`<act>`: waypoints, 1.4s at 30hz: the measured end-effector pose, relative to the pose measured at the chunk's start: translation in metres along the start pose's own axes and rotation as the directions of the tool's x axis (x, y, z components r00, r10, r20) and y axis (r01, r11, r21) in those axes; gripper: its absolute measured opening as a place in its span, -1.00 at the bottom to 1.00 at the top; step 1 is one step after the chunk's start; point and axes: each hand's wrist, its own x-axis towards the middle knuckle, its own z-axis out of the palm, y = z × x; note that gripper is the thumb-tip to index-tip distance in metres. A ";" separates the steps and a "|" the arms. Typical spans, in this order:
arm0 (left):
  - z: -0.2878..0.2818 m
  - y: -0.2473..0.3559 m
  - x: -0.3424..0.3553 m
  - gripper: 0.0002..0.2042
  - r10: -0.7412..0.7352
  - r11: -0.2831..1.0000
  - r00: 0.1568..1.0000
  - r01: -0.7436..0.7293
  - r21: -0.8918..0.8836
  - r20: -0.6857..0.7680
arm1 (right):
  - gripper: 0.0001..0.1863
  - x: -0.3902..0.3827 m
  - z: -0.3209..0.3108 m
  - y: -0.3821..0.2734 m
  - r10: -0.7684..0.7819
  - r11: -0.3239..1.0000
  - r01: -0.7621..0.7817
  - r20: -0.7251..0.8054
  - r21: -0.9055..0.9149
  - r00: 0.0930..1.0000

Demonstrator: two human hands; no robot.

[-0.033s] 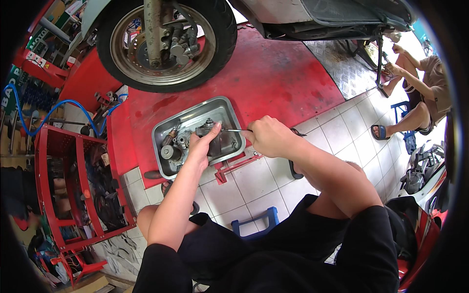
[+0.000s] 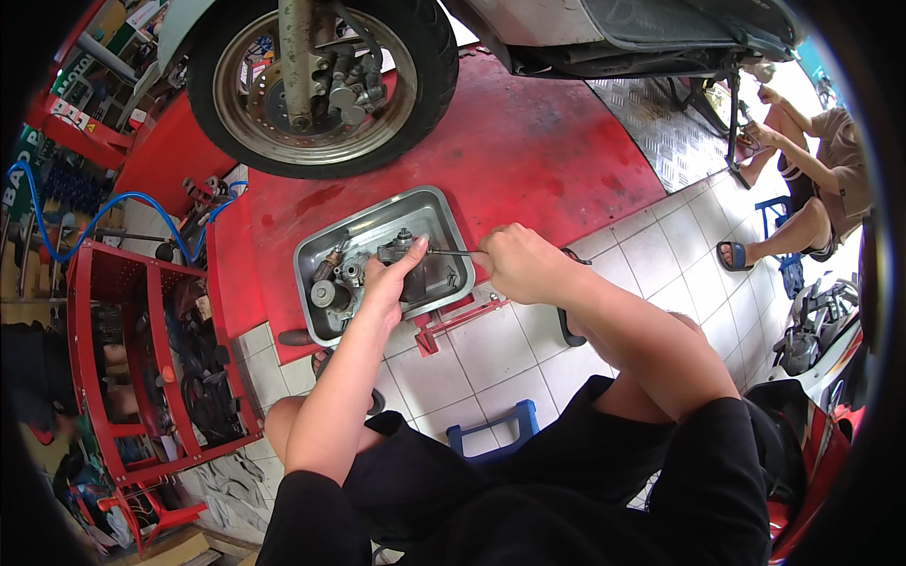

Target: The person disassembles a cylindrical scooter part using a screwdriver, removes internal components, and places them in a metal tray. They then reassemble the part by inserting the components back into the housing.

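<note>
My left hand (image 2: 389,283) is closed round a dark metal motorcycle part (image 2: 415,275), thumb on top, over a rectangular metal tray (image 2: 311,247). To its right, my right hand (image 2: 525,264) grips what looks like a screwdriver (image 2: 457,252). Its slim shaft reaches across the tray's right rim and meets the part's side; the handle is hidden in my fist. Beside my left hand in the tray lie a round metal part (image 2: 327,294) and a small metal fitting (image 2: 351,272). A few small dark pieces (image 2: 454,280) rest near the right wall.
The tray sits on a red lift platform (image 2: 528,141) below a motorcycle's front wheel (image 2: 415,113). A red tool cart (image 2: 156,363) and blue hose (image 2: 137,196) are at left. A blue stool (image 2: 500,439) is beneath me. Another person (image 2: 835,160) sits at far right.
</note>
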 end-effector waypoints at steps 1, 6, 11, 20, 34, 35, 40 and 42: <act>0.000 0.001 -0.001 -0.54 0.010 1.000 1.000 -0.010 0.019 -0.005 | -0.80 0.002 0.001 0.001 -0.090 0.996 0.091 -0.047 0.019 0.995; 0.001 0.005 -0.008 -0.55 0.019 1.000 1.000 -0.019 0.007 -0.001 | -0.88 0.003 -0.009 -0.004 0.042 0.990 -0.042 0.006 0.138 0.999; 0.005 0.004 -0.010 -0.56 0.013 1.000 1.000 -0.013 -0.018 0.023 | -0.84 0.005 -0.008 -0.003 0.075 0.969 -0.063 -0.042 0.238 0.996; 0.003 0.000 -0.006 -0.54 0.042 0.999 0.999 -0.042 0.013 0.009 | -0.78 0.010 -0.006 0.006 0.103 0.946 -0.122 0.078 0.301 0.992; 0.002 -0.001 -0.003 -0.52 0.014 0.999 1.000 -0.015 0.034 0.005 | -0.83 0.010 0.006 0.007 0.080 0.953 -0.115 0.132 0.279 0.988; 0.002 -0.001 -0.003 -0.52 0.026 0.999 1.000 -0.026 0.044 0.005 | -0.85 0.011 0.007 0.010 0.081 0.946 -0.111 0.110 0.303 0.991; 0.006 0.001 -0.007 -0.54 0.071 0.994 0.997 -0.071 0.079 -0.006 | -0.81 0.010 0.005 0.014 0.088 0.948 -0.115 0.103 0.296 0.991; 0.006 0.002 -0.007 -0.55 0.079 0.991 0.997 -0.077 0.110 -0.016 | -0.81 0.009 0.004 0.014 0.110 0.945 -0.146 0.134 0.292 0.985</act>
